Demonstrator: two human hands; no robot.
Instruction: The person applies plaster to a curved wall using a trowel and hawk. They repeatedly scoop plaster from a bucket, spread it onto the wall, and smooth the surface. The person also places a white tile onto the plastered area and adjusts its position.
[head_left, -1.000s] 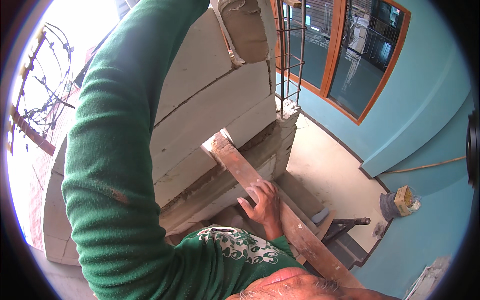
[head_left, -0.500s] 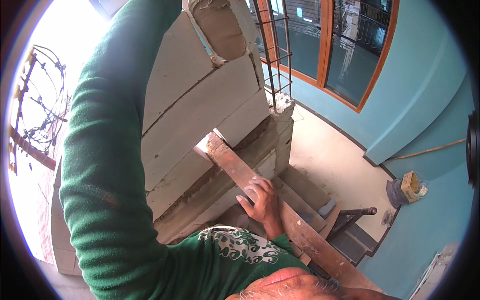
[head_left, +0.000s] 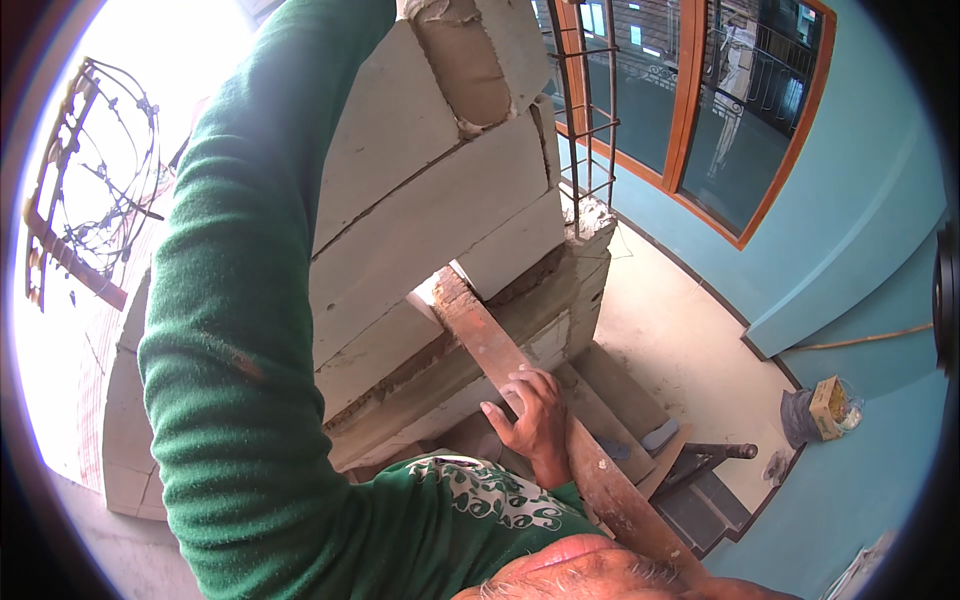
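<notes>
My right hand (head_left: pixel 537 420) lies on a long, worn wooden plank (head_left: pixel 492 345), its fingers bent over the board and its thumb apart on the left side. One end of the plank sits in a gap in a wall of pale blocks (head_left: pixel 430 220); from there the board slopes down toward the lower right. My left arm, in a green sleeve (head_left: pixel 235 300), reaches up along the left side. Its hand lies beyond the top edge, so what it touches is hidden. Near the sleeve's upper end, grey mortar (head_left: pixel 460 65) fills a recess in the blocks.
Steel reinforcing bars (head_left: pixel 585 130) rise from the wall's right end. Steps (head_left: pixel 610 410) descend below the plank beside a dark metal frame (head_left: pixel 700 465). A box and dark sack (head_left: pixel 815 412) stand against the blue wall. Tangled cables (head_left: pixel 105 170) hang at far left.
The whole view has shifted, so the wall, bars and window appear farther right. My right hand stays on the plank, and my left arm remains raised.
</notes>
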